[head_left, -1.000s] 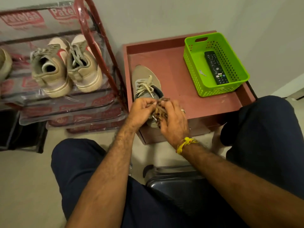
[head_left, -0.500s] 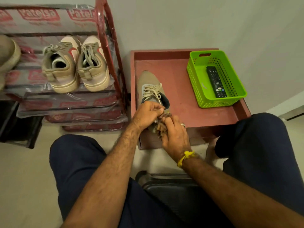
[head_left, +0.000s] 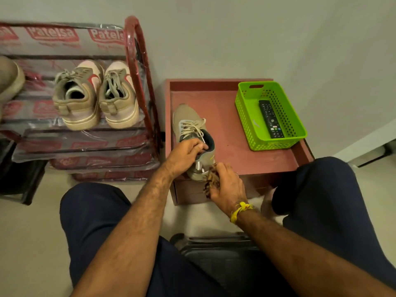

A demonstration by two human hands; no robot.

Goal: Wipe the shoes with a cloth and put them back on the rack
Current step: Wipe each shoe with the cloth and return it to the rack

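Note:
A grey-beige sneaker (head_left: 188,123) with pale laces lies on the reddish wooden table (head_left: 235,151), toe pointing away from me. My left hand (head_left: 184,156) grips it at the collar, fingers curled into the opening. My right hand (head_left: 228,187) holds a brown striped cloth (head_left: 211,179) bunched against the shoe's heel. To the left stands the red shoe rack (head_left: 137,67), wrapped in printed plastic, with a pair of beige sneakers (head_left: 94,95) on its shelf.
A green perforated basket (head_left: 252,125) with a black remote (head_left: 271,118) sits on the table's right side. Another shoe (head_left: 9,80) shows at the rack's left edge. My knees flank the table, and a dark chair seat (head_left: 214,247) is below my arms.
My left hand has shifted from the cloth to the shoe's collar. My right hand with the cloth has moved down to the heel. The view has tilted up a little.

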